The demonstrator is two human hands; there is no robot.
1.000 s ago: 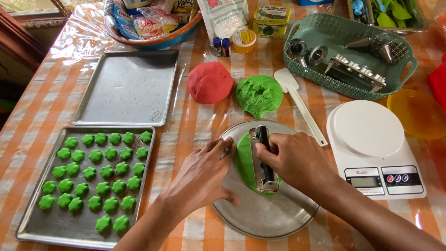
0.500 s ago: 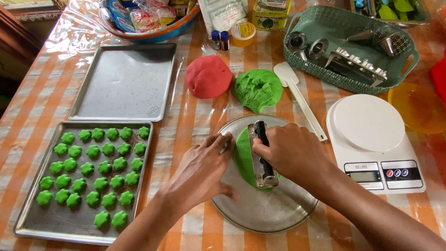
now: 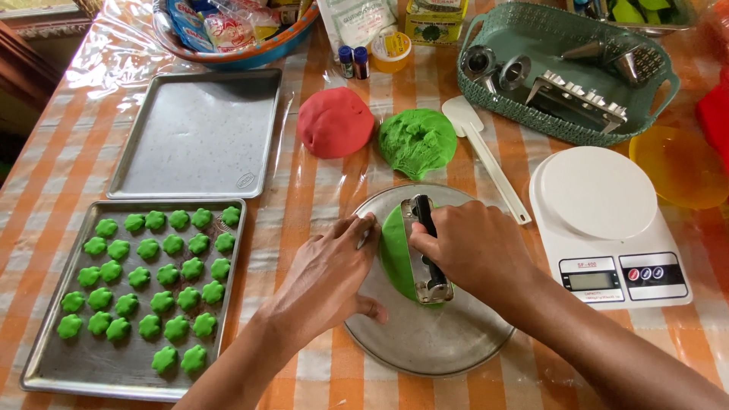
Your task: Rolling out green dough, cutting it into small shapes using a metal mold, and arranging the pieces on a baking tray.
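My right hand (image 3: 474, 247) grips a metal dough scraper with a black handle (image 3: 425, 247), pressed onto a flat piece of green dough (image 3: 395, 250) on a round metal plate (image 3: 425, 342). My left hand (image 3: 326, 277) rests on the plate's left rim, fingertips touching the dough's edge. Behind the plate lie a red dough ball (image 3: 335, 121) and a green dough lump (image 3: 416, 141).
A tray (image 3: 45, 357) of several green flower-shaped cookies sits at left, with a bare baking tray (image 3: 199, 133) behind it. A white spatula (image 3: 486, 159), white kitchen scale (image 3: 607, 220), green basket of metal tools (image 3: 562, 61), yellow bowl (image 3: 676, 167) and bowl of packets (image 3: 228, 34) surround.
Both hands stay on the plate and dough; the scraper holds nearly the same place. The view has shifted slightly.
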